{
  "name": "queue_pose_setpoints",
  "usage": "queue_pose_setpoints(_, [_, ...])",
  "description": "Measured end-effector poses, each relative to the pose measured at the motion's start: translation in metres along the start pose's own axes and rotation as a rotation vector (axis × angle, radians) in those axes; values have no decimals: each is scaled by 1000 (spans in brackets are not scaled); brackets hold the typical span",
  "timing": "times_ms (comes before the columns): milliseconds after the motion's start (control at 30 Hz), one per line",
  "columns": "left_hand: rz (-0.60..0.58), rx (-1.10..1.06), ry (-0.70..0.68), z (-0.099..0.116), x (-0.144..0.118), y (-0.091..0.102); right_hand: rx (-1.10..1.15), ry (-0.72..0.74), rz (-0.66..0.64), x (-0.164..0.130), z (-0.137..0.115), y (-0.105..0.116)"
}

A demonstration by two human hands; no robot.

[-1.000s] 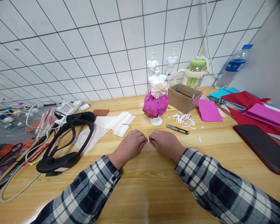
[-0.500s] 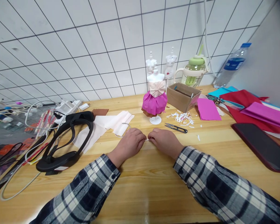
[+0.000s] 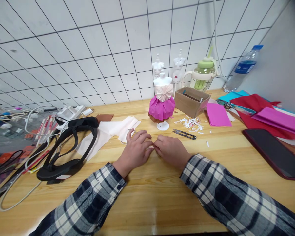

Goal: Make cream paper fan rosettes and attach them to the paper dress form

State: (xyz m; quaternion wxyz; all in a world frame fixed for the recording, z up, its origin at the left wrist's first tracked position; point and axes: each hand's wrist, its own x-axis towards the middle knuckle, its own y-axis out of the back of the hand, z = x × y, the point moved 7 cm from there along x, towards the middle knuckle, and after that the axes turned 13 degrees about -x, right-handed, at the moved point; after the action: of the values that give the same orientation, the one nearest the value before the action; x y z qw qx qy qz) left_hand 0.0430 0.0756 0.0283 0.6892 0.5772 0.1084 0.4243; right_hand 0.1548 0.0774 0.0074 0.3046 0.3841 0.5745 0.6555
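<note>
A pale wooden worktop (image 3: 147, 196) runs along a white tiled wall (image 3: 88, 49). Mid-worktop, the left hand (image 3: 136, 151) and right hand (image 3: 170, 149) meet, fingertips pinching a tiny white paper scrap (image 3: 151, 147) between them; left fingers partly spread. Behind stand a mannequin in a pink paper dress (image 3: 161, 106), small snips (image 3: 184, 133) and a cardboard box (image 3: 191, 101). A black headset (image 3: 66, 147) lies toward the left edge, coloured paper sheets (image 3: 272, 116) toward the right.

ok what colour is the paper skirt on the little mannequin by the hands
Bright magenta pink, the paper skirt sits under a pale fan-folded bodice; the head view shows it clearly.
</note>
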Motion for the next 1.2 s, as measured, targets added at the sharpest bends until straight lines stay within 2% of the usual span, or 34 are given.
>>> queue_pose_setpoints(333, [-5, 9, -1, -2, 1, -1, 0, 2, 25, -1, 0, 1])
queue_pose_setpoints(567, [-36, -191, -10, -9, 3, -7, 9, 69, 56, -1, -2, 2])
queue_pose_setpoints(633, [3, -259, -6, -12, 1, -5, 30, 32, 116, -2, 9, 8])
queue_pose_setpoints(767, [139, -342, 115, -24, -7, 5, 78, -290, 249, -9, 66, 18])
queue_pose_setpoints(833, [157, -339, 205, -29, -10, 6, 80, -411, 243, -14, 91, 18])
queue_pose_setpoints(933, [142, -346, 292, -33, -11, 3, 70, -451, 183, -18, 109, 14])
queue_pose_setpoints(1000, [129, -379, 328, -36, -10, 0, 84, -389, 151, -17, 105, 12])
queue_pose_setpoints(1100, [107, -436, 385, -41, -9, -5, 111, -251, 105, -12, 85, 7])
queue_pose_setpoints(1200, [115, -458, 423, -43, -9, -6, 72, -191, 62, -8, 70, 0])
